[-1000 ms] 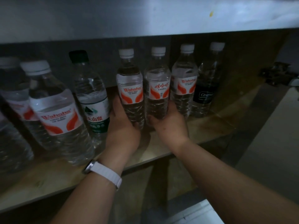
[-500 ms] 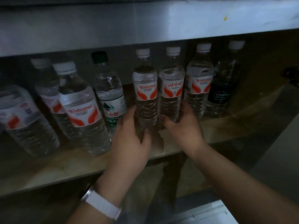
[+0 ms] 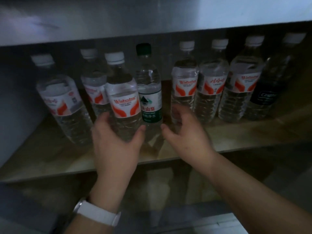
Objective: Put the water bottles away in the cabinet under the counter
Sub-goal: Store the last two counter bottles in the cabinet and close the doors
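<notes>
Eight water bottles stand upright in a loose row on the wooden shelf [image 3: 236,141] inside the dim cabinet, under the metal desk [image 3: 152,17]. The left hand [image 3: 116,141], with a white watch [image 3: 98,215] on its wrist, curls loosely around the base of a red-label bottle [image 3: 124,100], fingers spread wide and touching it. The right hand [image 3: 187,132] is open and holds nothing, near the foot of the green-label bottle [image 3: 149,92] and just beside another red-label bottle [image 3: 184,85] to its right.
</notes>
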